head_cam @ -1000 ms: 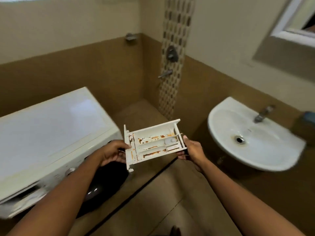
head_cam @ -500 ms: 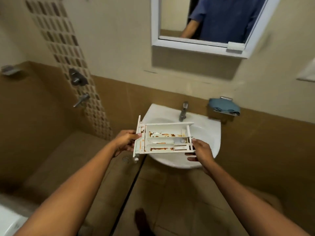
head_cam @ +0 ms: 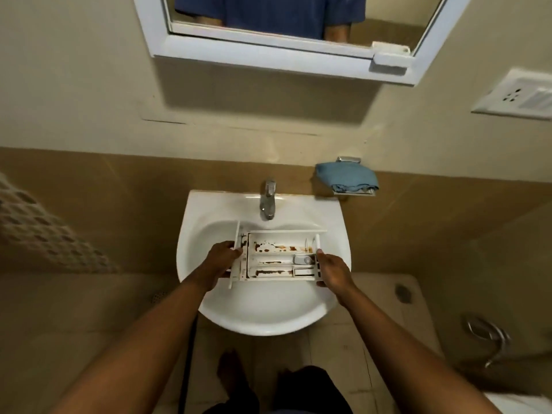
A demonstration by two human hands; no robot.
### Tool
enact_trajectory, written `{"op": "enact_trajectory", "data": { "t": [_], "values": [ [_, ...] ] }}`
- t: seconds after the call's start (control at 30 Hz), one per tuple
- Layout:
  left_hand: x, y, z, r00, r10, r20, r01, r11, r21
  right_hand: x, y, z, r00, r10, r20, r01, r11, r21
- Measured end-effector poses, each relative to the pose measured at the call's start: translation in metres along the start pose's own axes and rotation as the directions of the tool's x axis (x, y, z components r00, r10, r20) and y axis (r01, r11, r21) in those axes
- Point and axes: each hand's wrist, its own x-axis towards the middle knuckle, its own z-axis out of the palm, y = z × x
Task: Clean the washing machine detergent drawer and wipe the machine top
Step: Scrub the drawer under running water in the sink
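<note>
A white detergent drawer (head_cam: 277, 256) with brown, rusty stains in its compartments hangs level over the bowl of a white wall sink (head_cam: 263, 312). My left hand (head_cam: 219, 262) grips its left end, at the front panel. My right hand (head_cam: 333, 270) grips its right end. The drawer lies lengthwise left to right, just below the chrome tap (head_cam: 268, 199). The washing machine is out of view.
A blue cloth (head_cam: 346, 177) lies on a wall holder right of the tap. A white-framed mirror (head_cam: 286, 40) hangs above the sink. A switch plate (head_cam: 519, 95) sits on the right wall. My feet (head_cam: 230, 372) stand on the tiled floor below the sink.
I have turned from the washing machine to face the sink squarely. Both hands have carried the drawer from beside the machine to over the sink bowl.
</note>
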Motion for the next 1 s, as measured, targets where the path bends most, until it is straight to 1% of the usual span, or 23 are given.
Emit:
{"op": "enact_trajectory", "data": {
  "t": [0.13,0.27,0.33,0.43,0.5,0.57,0.7,0.8,0.83,0.9,0.93,1.0],
  "values": [
    [0.024,0.003,0.0,0.999,-0.051,0.003,0.051,0.998,-0.028,0.017,-0.006,0.011,0.998,-0.053,-0.028,0.048,0.987,-0.155],
    [0.041,0.001,0.004,0.997,-0.07,0.018,0.07,0.997,-0.026,0.037,-0.008,0.01,1.0,-0.006,-0.017,0.002,0.964,-0.268],
    [0.046,-0.001,0.008,0.998,-0.055,0.031,0.056,0.998,-0.022,0.045,-0.006,0.011,0.999,0.01,-0.03,-0.018,0.963,-0.267],
    [0.05,-0.004,0.011,1.0,-0.027,-0.004,0.027,1.0,0.0,0.05,-0.006,0.013,0.997,0.052,-0.063,-0.062,0.983,-0.17],
    [0.051,-0.002,0.012,0.999,-0.04,-0.01,0.04,0.999,-0.008,0.052,-0.007,0.015,0.996,0.049,-0.078,-0.061,0.983,-0.171],
    [0.052,-0.001,0.011,0.998,-0.06,0.015,0.06,0.998,-0.015,0.056,-0.004,0.015,0.994,0.062,-0.092,-0.078,0.982,-0.174],
    [0.056,-0.001,0.007,0.996,-0.085,0.029,0.086,0.996,-0.018,0.066,0.001,0.015,0.992,0.037,-0.123,-0.075,0.945,-0.317],
    [0.06,0.003,0.008,0.997,-0.079,0.006,0.079,0.997,-0.018,0.067,-0.003,0.015,0.975,0.026,-0.221,-0.125,0.885,-0.448],
    [0.06,0.005,0.009,0.997,-0.072,-0.021,0.072,0.997,-0.003,0.065,-0.005,0.014,0.964,0.001,-0.264,-0.137,0.857,-0.497],
    [0.059,0.011,0.007,0.996,-0.048,-0.082,0.052,0.998,0.044,0.063,-0.01,0.013,0.939,-0.121,-0.323,-0.092,0.814,-0.573],
    [0.06,0.013,0.005,0.994,-0.035,-0.102,0.041,0.997,0.066,0.062,-0.012,0.011,0.924,-0.194,-0.33,-0.042,0.805,-0.591],
    [0.061,0.016,0.0,0.991,-0.003,-0.135,0.02,0.992,0.125,0.063,-0.018,0.008,0.912,-0.301,-0.277,0.092,0.811,-0.578]
  ]
}}
